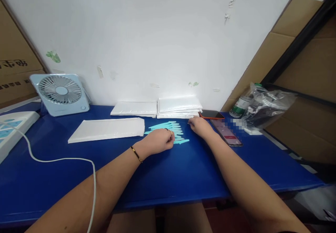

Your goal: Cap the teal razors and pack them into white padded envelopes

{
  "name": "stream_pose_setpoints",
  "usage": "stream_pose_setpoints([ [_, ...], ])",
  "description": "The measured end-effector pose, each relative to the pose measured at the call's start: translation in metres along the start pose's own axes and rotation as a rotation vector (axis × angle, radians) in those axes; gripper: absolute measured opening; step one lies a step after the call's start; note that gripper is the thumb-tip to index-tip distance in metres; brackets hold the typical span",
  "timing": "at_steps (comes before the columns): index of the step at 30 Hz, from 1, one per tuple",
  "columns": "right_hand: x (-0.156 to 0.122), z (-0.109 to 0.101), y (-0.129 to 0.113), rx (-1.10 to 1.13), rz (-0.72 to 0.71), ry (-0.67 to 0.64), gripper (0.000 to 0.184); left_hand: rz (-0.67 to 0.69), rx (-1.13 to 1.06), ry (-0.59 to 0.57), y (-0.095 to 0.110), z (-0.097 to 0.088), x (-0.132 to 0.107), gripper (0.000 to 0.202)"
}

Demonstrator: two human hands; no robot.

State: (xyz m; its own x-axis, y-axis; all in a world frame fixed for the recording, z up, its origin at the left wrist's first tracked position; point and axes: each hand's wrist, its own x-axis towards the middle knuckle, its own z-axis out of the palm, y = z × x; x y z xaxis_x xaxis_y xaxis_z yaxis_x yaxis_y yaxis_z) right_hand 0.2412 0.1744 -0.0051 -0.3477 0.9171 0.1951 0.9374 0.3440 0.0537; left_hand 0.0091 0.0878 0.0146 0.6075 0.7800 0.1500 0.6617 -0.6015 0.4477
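Blue counter [183,170] against a white wall: pale blue square desk fan [61,93] far left, stacks of flat white packets [179,106] at the back, two phones [226,132] right. Crumpled clear plastic bag [267,107] holds dark items, contents unclear. Fanned light-blue plastic strips [168,126] lie centre, between both hands: left hand [159,140] curled closed on their near edge, right hand [201,126] bent-fingered just beside them, grip cannot be told.

A single head-worn view looks forward and down, close over the blue table [183,177].
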Motion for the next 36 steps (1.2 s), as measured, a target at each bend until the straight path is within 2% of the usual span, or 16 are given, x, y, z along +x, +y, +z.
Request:
stream_pose_setpoints([
  [4, 0.002, 0.001, 0.002, -0.037, 0.024, -0.014, 0.023, -0.13, -0.376, 0.027, -0.005, -0.005, 0.002, 0.017],
  [6, 0.001, 0.001, 0.004, -0.012, 0.029, 0.013, 0.023, -0.148, -0.461, 0.044, -0.006, -0.008, 0.002, 0.021],
  [8, -0.002, 0.0, 0.007, 0.124, 0.045, 0.071, 0.017, -0.117, -0.492, 0.052, -0.006, -0.01, 0.003, 0.024],
  [11, -0.009, -0.011, 0.01, 0.66, 0.073, 0.172, 0.006, -0.071, -0.511, 0.026, -0.006, -0.012, 0.003, 0.029],
  [14, -0.019, -0.029, 0.006, 1.249, -0.001, 0.215, 0.02, -0.112, -0.496, 0.05, -0.009, -0.013, 0.004, 0.033],
  [16, -0.025, -0.04, -0.002, 1.416, -0.058, 0.214, 0.024, -0.146, -0.496, 0.085, -0.011, -0.013, 0.005, 0.033],
  [19, -0.03, -0.049, -0.015, 1.451, -0.088, 0.171, 0.022, -0.176, -0.516, 0.111, -0.011, -0.015, 0.005, 0.031],
  [23, -0.032, -0.05, -0.024, 1.435, -0.085, 0.122, 0.022, -0.185, -0.537, 0.106, -0.011, -0.017, 0.004, 0.03],
  [31, -0.032, -0.051, -0.022, 1.445, -0.044, 0.072, 0.021, -0.179, -0.485, 0.119, -0.017, -0.016, 0.006, 0.029],
  [36, -0.032, -0.048, -0.028, 1.422, -0.082, -0.003, 0.02, -0.171, -0.481, 0.107, -0.016, -0.017, 0.005, 0.029],
])
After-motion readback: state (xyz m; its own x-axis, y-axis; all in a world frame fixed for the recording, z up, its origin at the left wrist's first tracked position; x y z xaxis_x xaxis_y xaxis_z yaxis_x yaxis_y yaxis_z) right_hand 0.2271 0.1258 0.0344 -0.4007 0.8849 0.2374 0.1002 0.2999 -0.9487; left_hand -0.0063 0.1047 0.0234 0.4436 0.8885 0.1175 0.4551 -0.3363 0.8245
